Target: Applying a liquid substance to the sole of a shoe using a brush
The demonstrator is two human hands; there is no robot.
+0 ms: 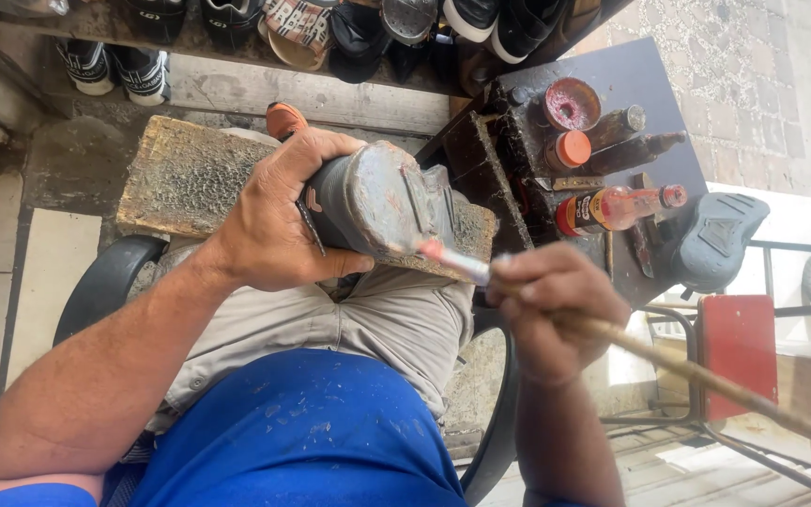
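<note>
The person is sitting with a worn grey shoe (pixel 377 202), sole upward, resting on a rough, stained wooden board (pixel 190 178) across the lap. The left hand (pixel 274 211) is wrapping closed around the shoe's upper, thumb underneath, pinning it against the board. The right hand (pixel 551 314) is pinching shut on a long thin wooden-handled brush (pixel 612 333), whose pale wet tip is touching the near edge of the sole, just beyond the right knuckles. Risks noted: the brush handle is running far out behind the right hand, so a small twitch of the wrist could be swinging the tip off the sole edge and smearing the shoe's side or the left thumb, which lies close under the working edge. The shoe is balancing on a narrow part of the board; if the left grip is loosening, it could be rolling toward the lap. Just past the right hand, an orange-capped bottle lying on its side (pixel 617 208) and an open red-crusted round tin (pixel 572 103) are crowding a dark, soiled stand (pixel 631 70); a careless reach could be knocking them over.
</note>
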